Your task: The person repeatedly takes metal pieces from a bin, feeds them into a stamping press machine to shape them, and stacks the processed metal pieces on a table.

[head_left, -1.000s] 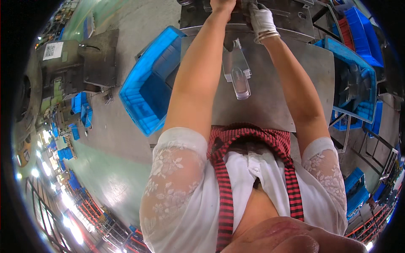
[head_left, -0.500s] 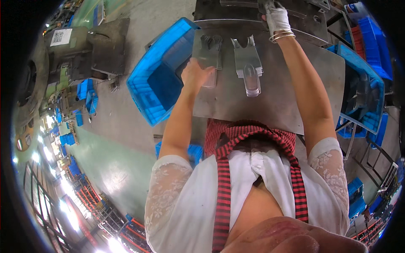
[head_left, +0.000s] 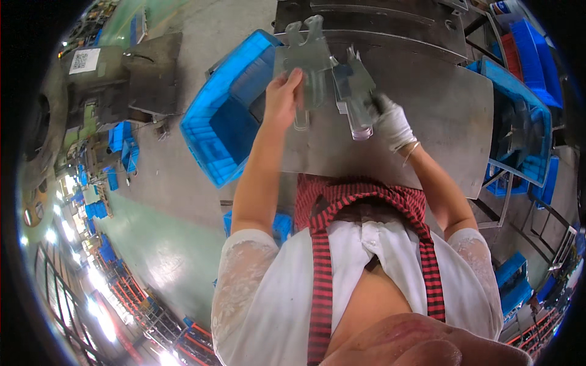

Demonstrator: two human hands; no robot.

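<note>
In the head view, the bare left hand (head_left: 282, 102) grips a forked metal plate (head_left: 312, 52), prongs pointing far, over the bench (head_left: 439, 122)'s left part. The gloved right hand (head_left: 392, 125) holds a second plate (head_left: 356, 80) by its near right edge, above stacked pieces (head_left: 361, 132). A blue crate (head_left: 229, 137) stands left.

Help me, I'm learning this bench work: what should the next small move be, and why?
I'd probably have the gloved right hand square its metal part over the stack beneath, since that part looks skewed against it. The left hand holds a separate pronged plate.
</note>
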